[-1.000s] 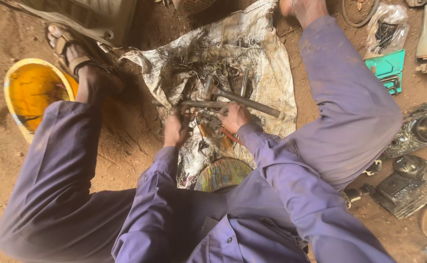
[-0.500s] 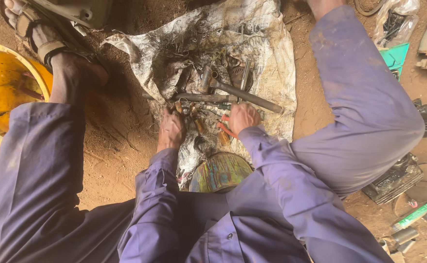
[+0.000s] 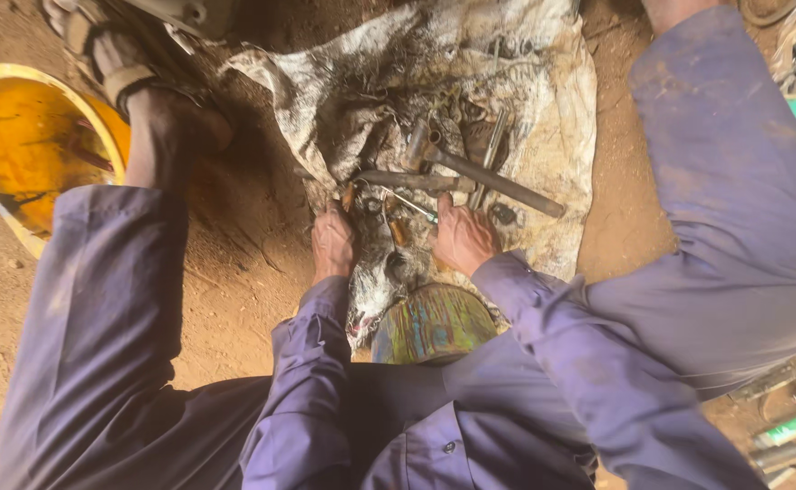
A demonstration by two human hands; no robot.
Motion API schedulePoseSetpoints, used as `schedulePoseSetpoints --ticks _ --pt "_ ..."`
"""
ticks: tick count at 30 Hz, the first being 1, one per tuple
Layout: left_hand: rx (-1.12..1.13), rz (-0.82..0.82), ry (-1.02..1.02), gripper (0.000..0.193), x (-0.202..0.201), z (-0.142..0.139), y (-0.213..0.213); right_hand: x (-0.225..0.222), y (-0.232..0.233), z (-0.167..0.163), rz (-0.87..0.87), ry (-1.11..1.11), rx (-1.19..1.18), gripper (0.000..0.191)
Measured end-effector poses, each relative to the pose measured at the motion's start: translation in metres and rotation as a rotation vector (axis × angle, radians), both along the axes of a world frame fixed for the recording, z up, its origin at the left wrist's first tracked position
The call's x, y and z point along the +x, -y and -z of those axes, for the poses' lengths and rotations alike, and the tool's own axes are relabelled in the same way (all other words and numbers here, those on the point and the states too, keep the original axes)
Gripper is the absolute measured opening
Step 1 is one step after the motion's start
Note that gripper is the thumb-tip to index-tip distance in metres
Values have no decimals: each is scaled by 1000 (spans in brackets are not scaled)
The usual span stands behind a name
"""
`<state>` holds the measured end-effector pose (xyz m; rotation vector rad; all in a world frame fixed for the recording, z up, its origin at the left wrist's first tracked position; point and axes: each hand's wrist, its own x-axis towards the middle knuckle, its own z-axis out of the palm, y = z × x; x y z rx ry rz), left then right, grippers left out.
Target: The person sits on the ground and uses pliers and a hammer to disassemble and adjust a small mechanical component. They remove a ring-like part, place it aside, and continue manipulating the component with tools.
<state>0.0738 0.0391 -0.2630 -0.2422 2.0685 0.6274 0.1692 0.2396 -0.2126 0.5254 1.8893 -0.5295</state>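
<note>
Down low, both hands, L & R, fingers curled among greasy tools on sack, grip unclear; long wrench at 12.

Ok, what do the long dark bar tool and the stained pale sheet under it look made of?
The long dark bar tool looks like steel or iron: dull grey-brown, greasy, rigid and straight. The stained pale sheet seems woven sacking or plastic-weave cloth: it creases and folds, blackened with oil. Neither is certain from this view.

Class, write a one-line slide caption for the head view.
Both hands, left and right, sort greasy metal tools on a dirty cloth.
</note>
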Motion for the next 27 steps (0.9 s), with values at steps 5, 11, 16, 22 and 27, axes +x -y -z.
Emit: schedulePoseSetpoints --ticks 5,11,16,22,27 --pt "-36 200 16 34 5 -9 -14 18 11 -35 172 -390 -94 48" --pt "-60 46 65 52 4 6 -7 14 19 -31 225 -615 -137 33" --pt "-89 -17 69 45 2 15 -5 1 18 -39 187 -482 -92 33" --pt "-89 -84 98 61 5 15 -9 -6 19 -50 162 -564 -68 28" --pt "-63 42 2 45 5 17 -7 -4 21 -55 182 -639 -76 32"
